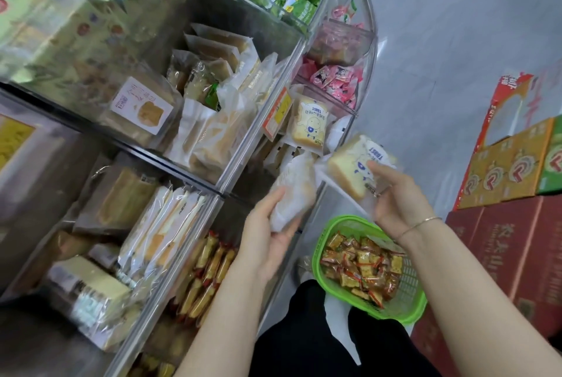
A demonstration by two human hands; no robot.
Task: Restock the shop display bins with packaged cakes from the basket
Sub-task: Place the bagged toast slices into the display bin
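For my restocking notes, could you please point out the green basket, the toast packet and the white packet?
green basket (409, 314), head view, right rim
toast packet (349, 170), head view, cake slice
white packet (293, 191), head view, wrapper middle

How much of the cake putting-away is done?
Partly done, it seems. A toast pack already stands in the clear bin. Right now the left hand holds a white cake pack and the right hand holds another toast pack. Left: the green basket is full of small orange snack packs.

Bright, even light; motion blur smears the left edge, wide-angle bending throughout.
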